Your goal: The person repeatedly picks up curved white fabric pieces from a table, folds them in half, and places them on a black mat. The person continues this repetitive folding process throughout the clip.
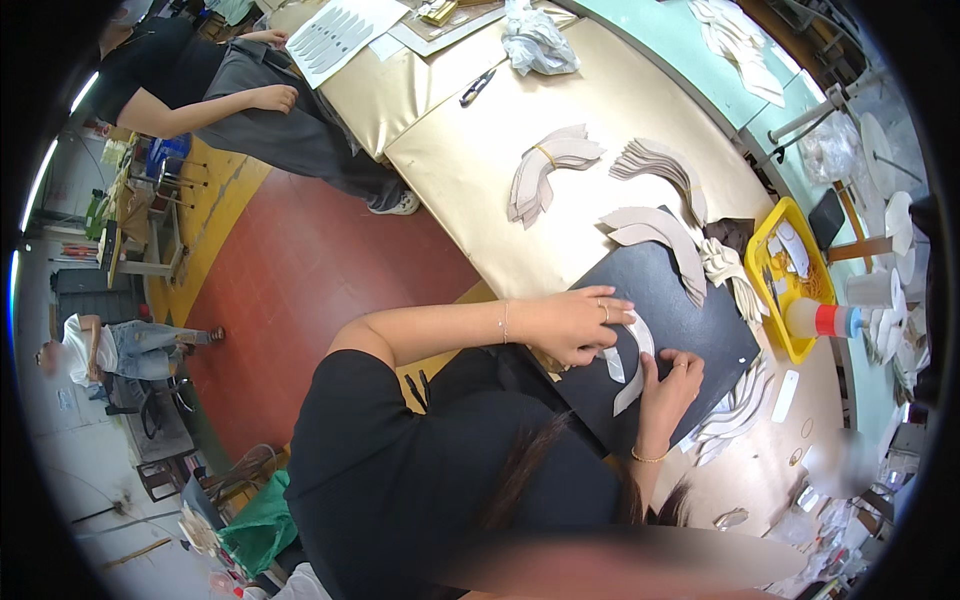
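Note:
A curved pale strip [637,365], which looks like a cut leather or fabric piece, lies on a black board [660,275] in front of me. My left hand [580,325] reaches across from the left, its bent fingers on the strip's upper end. Below those fingers a small white tab [614,365] shows; I cannot tell whether it is attached. My right hand [672,392] holds the strip's outer edge from the right, thumb against it and fingers curled. On the board's far edge rests a fanned stack of similar curved pieces [665,240].
Beyond are a banded bundle [550,170] and another stack [665,168] of curved pieces. A yellow basket [755,245] stands right, beside a bottle with a red band [825,321]. More strips [735,415] lie near my right hand. Another person [240,90] stands at the table's far left.

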Tool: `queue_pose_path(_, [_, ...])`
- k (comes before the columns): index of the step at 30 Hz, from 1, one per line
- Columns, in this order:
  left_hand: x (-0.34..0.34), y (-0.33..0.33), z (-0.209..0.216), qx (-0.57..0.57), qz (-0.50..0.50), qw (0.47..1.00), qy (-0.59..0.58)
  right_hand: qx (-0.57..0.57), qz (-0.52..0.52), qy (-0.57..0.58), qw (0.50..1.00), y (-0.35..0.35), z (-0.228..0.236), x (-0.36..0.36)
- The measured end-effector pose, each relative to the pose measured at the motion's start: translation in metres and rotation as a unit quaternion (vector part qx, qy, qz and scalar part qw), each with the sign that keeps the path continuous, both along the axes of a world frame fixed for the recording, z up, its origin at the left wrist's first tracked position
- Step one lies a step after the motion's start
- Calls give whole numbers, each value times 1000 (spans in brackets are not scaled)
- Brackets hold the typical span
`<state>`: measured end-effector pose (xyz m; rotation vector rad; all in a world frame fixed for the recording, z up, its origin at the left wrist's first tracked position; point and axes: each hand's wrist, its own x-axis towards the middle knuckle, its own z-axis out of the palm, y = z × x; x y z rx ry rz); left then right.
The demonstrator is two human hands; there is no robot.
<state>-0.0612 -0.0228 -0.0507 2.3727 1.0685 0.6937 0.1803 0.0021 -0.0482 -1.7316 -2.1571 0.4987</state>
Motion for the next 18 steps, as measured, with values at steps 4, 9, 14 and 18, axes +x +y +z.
queue_pose_path(4, [3,-9,-17,-13,-6,1000,26,-33,-4,-25,999,-10,3,-2])
queue_pose_path(9, [2,-13,-19,3,-8,999,42,-60,-21,-6,998,-17,1,-11])
queue_pose_path(14, [3,-14,-18,14,-7,999,46,-101,-20,-8,995,-12,4,-9])
queue_pose_path(18, [6,-17,-19,14,2,998,54,-78,-6,18,997,-15,4,-10])
